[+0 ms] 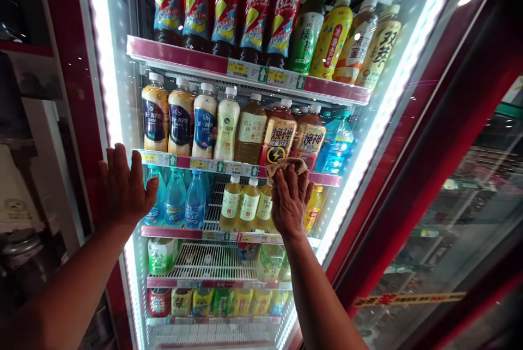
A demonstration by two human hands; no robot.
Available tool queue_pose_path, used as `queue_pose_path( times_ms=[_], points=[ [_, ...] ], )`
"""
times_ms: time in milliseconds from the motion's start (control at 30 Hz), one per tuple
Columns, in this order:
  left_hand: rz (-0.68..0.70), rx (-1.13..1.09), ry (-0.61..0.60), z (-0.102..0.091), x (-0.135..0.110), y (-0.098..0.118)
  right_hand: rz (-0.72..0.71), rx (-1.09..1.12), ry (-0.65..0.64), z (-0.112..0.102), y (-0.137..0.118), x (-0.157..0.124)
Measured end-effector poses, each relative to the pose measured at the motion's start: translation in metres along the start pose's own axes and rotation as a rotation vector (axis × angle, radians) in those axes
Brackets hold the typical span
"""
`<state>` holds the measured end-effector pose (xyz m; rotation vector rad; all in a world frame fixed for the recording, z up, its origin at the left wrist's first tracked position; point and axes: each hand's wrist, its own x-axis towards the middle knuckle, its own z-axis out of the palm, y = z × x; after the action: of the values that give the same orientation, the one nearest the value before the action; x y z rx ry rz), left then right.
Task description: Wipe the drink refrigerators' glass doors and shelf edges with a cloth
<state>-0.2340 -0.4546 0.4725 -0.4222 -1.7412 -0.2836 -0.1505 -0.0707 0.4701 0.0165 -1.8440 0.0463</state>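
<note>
A lit drinks fridge with a glass door [212,197] fills the view in front of me. My right hand [291,203] presses a crumpled brown cloth [286,167] flat to the glass, in front of the second shelf's right part. Behind the cloth stand energy drink bottles [280,132] with red and cream labels. My left hand [126,184] is spread open with nothing in it, palm toward the door's left edge, beside the bright light strip [109,83]. Whether its palm touches the door is hard to make out.
Red-labelled tea bottles [226,10] line the top shelf. Blue bottles [175,197] stand on the third shelf, nearest my left hand. To the right is another red-framed door [412,214] with a yellow strip [408,299]. A dark metal container [24,252] sits at the left.
</note>
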Motion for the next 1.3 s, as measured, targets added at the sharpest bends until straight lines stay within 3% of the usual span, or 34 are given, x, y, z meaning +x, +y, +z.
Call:
queue_pose_path(
  times_ms=[133,233,400,667,833,1067,1300],
  points=[
    [0.035,0.008,0.031,0.003,-0.001,-0.002,0.05,-0.005,0.051,-0.005,0.021,0.008],
    [0.03,0.012,0.032,0.003,-0.001,-0.002,0.096,-0.002,0.088,-0.005,0.023,0.015],
    [0.022,0.018,0.027,0.001,0.0,0.0,0.05,-0.013,0.005,-0.007,0.019,0.002],
    [0.01,0.008,0.031,0.003,-0.002,-0.003,0.104,-0.031,0.013,-0.014,0.046,0.01],
    [0.015,0.025,0.025,0.003,-0.002,-0.001,0.037,-0.038,-0.055,-0.016,0.055,-0.005],
    [-0.063,0.048,-0.025,0.003,-0.002,0.0,0.139,-0.031,0.062,-0.021,0.099,0.007],
    [-0.142,-0.006,-0.03,0.004,0.0,0.002,0.059,-0.038,-0.03,-0.026,0.11,-0.008]
  ],
)
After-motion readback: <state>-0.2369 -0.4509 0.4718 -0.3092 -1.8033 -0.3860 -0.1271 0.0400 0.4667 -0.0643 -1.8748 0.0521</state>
